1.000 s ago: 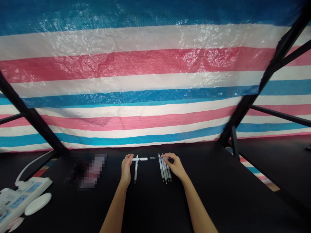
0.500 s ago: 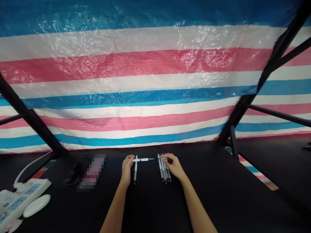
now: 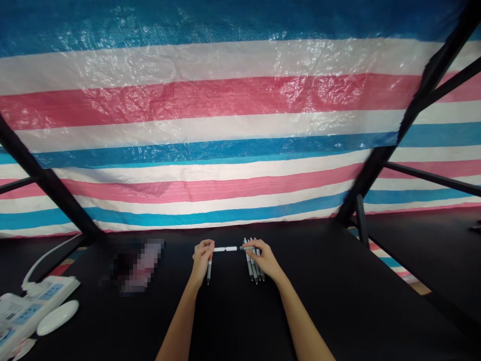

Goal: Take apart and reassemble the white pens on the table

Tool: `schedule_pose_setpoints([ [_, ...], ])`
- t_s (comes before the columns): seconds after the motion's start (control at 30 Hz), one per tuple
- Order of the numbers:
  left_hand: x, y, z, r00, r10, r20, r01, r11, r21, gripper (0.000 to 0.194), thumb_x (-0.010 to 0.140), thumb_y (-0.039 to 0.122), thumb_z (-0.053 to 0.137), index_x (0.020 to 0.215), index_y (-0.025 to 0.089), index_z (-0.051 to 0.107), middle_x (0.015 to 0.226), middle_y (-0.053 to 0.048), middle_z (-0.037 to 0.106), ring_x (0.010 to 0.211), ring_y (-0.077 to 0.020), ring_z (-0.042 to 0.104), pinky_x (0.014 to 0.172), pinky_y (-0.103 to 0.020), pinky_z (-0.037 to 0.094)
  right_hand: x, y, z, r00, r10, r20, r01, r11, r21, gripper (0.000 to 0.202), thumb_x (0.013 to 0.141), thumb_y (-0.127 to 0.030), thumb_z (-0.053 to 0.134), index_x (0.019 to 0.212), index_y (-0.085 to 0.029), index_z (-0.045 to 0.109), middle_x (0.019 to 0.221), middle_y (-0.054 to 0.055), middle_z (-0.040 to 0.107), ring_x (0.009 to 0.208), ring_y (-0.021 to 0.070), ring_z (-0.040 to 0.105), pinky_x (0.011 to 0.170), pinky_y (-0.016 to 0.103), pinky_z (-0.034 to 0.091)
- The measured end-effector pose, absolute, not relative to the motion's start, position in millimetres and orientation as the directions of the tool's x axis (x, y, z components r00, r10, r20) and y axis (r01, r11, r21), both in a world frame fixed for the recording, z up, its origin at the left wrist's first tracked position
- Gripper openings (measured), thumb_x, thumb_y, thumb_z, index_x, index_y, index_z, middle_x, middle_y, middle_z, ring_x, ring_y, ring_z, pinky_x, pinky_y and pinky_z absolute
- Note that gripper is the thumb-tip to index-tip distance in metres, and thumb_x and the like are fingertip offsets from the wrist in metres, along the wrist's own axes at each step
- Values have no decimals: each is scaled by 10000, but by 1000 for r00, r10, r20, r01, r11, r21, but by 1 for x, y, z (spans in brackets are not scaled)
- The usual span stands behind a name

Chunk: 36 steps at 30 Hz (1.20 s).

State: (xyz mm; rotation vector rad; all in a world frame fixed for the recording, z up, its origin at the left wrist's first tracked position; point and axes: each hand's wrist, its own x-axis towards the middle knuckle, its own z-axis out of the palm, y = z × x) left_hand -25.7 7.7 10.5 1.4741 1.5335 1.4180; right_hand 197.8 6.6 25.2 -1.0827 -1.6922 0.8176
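White pen barrel (image 3: pixel 225 248) lies level across the lower middle of the frame, pinched at its left end by the fingers of the left hand (image 3: pixel 202 256) and met at its right end by the right hand (image 3: pixel 263 256), whose thumb and forefinger close on a thin dark part (image 3: pixel 244 247) right where it joins the barrel; whether the two pieces are fully seated together is too small to tell. Both hands are curled in a fingertip grip, raised a little above the black counter (image 3: pixel 233 321). Under the left hand a single grey and white pen (image 3: pixel 209 271) lies on the counter, pointing toward the bottom of the frame. Under and just beside the right hand a row of pens (image 3: pixel 254 268) lies side by side, touching one another, also running toward the bottom of the frame. Left of the hands sits a blurred object (image 3: pixel 135 265) that cannot be made out. In the lower left corner a white power strip (image 3: pixel 26 311) rests with a white computer mouse (image 3: pixel 57 317) just beside it. A striped tarpaulin (image 3: pixel 225 125) in blue, white and red fills the upper part of the frame, crossed by black frame bars (image 3: pixel 398 130).
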Motion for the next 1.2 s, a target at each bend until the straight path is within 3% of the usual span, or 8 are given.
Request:
schedule_pose_setpoints([
  [0.5,-26,6,16,-120,972,203,410,-138,902,495,764,485,453,365,194,429,1058,-50,631,1088,-279,450,974,-411,273,194,5,26,-188,934,303,289,348,-892,195,770,-278,570,895,-196,696,941,70,685,930,219,600,872,370,419],
  [0.73,-26,6,16,-115,970,215,340,-165,926,505,712,533,523,337,202,448,1013,-62,645,1061,-301,443,966,-435,253,194,5,26,-207,937,280,259,329,-908,214,778,-336,576,889,-197,695,958,71,683,935,228,606,868,374,427],
  [0.9,-27,6,14,-118,966,230,313,-184,932,469,712,485,564,349,202,475,1026,-60,643,1068,-295,449,954,-403,281,193,5,26,-240,942,235,239,292,-926,310,836,-419,500,933,-183,675,715,46,675,742,194,627,734,330,462],
  [1.03,-27,6,14,-105,966,237,341,-189,921,464,750,445,526,363,195,467,1037,-59,632,1069,-277,460,940,-383,300,190,3,24,-244,952,186,185,234,-954,421,865,-471,426,1098,-162,593,534,-1,607,566,163,591,605,292,448],
  [1.13,-28,6,13,-109,967,228,348,-178,920,469,760,439,504,365,192,451,1038,-63,624,1066,-271,463,928,-375,311,191,3,23,-247,954,170,132,207,-969,466,849,-469,453,1199,-164,502,566,-10,610,568,157,591,595,282,448],
  [1.2,-28,7,13,-117,969,217,342,-166,925,469,759,442,497,367,191,444,1048,-66,617,1071,-275,456,933,-383,301,194,5,22,-241,951,194,125,229,-965,455,792,-428,557,1168,-177,509,646,-8,618,617,152,595,615,273,450],
])
